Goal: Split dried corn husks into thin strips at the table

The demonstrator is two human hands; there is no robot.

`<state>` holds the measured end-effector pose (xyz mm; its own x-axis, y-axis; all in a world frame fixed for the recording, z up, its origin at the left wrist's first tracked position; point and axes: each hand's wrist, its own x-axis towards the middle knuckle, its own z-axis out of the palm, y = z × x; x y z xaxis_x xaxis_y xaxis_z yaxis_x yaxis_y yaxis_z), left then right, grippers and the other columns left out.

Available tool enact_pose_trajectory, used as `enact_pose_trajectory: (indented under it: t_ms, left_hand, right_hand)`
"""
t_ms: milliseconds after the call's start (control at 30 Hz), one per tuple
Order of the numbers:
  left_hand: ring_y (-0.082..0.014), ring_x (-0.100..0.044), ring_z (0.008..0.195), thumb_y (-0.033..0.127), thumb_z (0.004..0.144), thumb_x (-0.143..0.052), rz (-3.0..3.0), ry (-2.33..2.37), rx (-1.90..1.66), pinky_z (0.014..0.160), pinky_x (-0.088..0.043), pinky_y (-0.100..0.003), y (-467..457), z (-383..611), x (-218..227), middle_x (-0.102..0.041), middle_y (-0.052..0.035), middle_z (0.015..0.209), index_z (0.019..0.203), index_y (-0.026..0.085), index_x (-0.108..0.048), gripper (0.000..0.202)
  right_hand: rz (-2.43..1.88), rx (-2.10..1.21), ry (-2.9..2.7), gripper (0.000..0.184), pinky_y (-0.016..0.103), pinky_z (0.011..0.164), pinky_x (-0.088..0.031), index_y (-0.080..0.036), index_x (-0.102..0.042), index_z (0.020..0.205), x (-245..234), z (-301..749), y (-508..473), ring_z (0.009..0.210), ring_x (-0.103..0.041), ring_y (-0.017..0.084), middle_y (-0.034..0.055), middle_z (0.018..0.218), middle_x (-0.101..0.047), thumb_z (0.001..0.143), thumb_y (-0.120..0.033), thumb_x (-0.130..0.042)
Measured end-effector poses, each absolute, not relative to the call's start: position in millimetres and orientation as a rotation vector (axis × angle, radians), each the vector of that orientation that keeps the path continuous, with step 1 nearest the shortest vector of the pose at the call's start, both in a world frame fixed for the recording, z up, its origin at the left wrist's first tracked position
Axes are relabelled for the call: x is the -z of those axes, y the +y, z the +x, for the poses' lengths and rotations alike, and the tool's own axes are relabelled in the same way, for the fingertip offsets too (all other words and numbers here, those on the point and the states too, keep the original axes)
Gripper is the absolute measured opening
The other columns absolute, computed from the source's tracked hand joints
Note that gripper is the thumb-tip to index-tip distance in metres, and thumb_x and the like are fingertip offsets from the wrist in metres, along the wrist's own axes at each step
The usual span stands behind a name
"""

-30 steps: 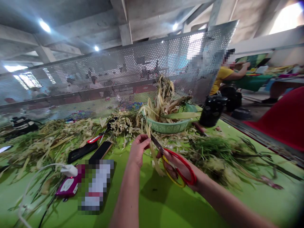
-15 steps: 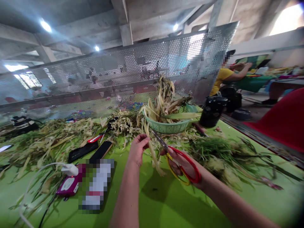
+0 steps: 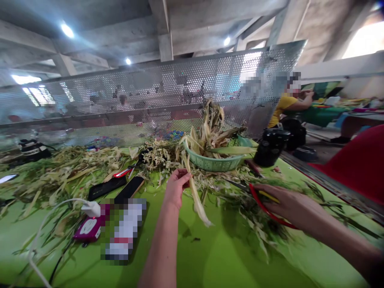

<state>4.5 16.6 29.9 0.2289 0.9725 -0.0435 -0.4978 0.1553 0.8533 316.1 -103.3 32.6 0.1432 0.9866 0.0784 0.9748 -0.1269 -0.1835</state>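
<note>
My left hand pinches a pale, dried corn husk strip, which hangs down over the green table and also sticks up past the fingers. To the right, my right hand is closed around scissors with red and yellow handles. Their blades point left, above the husk scraps and green plant strands. Just beyond my hands stands a light green basket heaped with dried corn husks.
A purple power bank, dark phones and a red cutter lie at left. Husk scraps spread along a perforated metal screen. A black canister stands at right. A person in yellow sits beyond.
My right hand has swung right with the scissors, away from the husk strip, over the plant strands. My left hand still holds the strip almost in place.
</note>
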Motion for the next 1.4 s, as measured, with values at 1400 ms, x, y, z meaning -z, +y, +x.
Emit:
enact_pose_trajectory:
  t_ms: [1400]
  left_hand:
    - [-0.0159, -0.051, 0.063, 0.046, 0.083, -0.055, 1.681, 0.994, -0.921, 0.061, -0.034, -0.024, 6, 17, -30, -0.061, -0.0012, 0.064, 0.076, 0.02, -0.068, 0.03]
  right_hand:
    - [-1.196, -0.35, -1.183, 0.041, 0.03, 0.074, -0.05, -0.022, -0.059, 0.115, -63, 237, -48, 0.084, -0.061, 0.019, 0.0064, 0.103, -0.064, 0.081, -0.044, -0.064]
